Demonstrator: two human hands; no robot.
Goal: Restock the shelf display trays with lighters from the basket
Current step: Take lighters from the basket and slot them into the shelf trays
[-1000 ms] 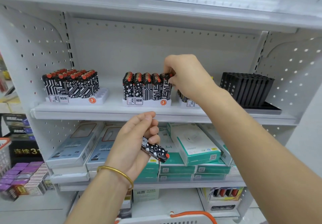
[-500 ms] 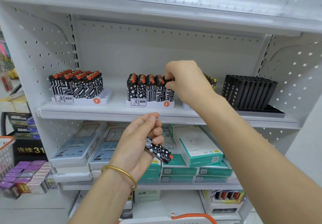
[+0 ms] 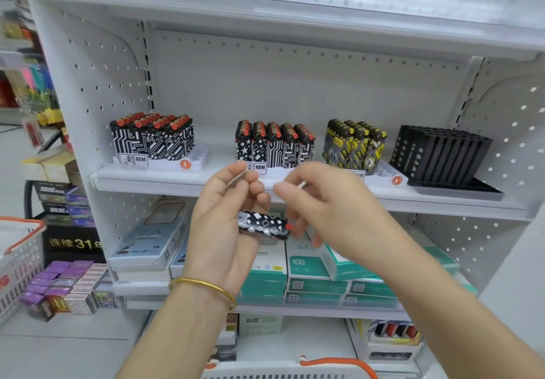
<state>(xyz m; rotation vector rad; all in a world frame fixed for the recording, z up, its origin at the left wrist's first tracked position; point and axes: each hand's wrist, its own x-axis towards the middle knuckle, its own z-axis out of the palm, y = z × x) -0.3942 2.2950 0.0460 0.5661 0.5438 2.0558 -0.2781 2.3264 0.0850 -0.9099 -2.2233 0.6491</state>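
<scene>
Hands first: my left hand (image 3: 222,240) is curled around one lighter (image 3: 262,227), a black-and-white diamond-pattern one. It lies sideways across my fingers with its red button end pointing right. It's up in the air in front of the shelf (image 3: 153,182), lower than the trays and roughly below the middle one. Gold bangle (image 3: 203,285) on that wrist. My right hand (image 3: 336,210) is just beside it, fingers loosely bent toward the red end. It's so smeared with blur that I honestly can't tell if it's pinching the lighter, touching it or holding nothing.

Up on the shelf there are four trays in a row. The left tray (image 3: 196,159) is white, with orange-topped lighters (image 3: 153,140) packed toward its left side and bare slots at its right end. The middle tray (image 3: 261,168) is white too, and its patterned lighters (image 3: 274,145) stand in a full front row; my fingertips cover part of its front edge. The third tray (image 3: 386,171) holds yellow-and-black lighters (image 3: 354,142), with bare slots on its right. Far right is a black tray (image 3: 460,188) with plain black lighters (image 3: 436,151) standing toward the back.

One shelf down there are stacked teal boxes (image 3: 315,278). The basket (image 3: 280,375) with the orange handle peeks in at the bottom edge, and another basket (image 3: 20,257), white with an orange rim, sits at the far left.
</scene>
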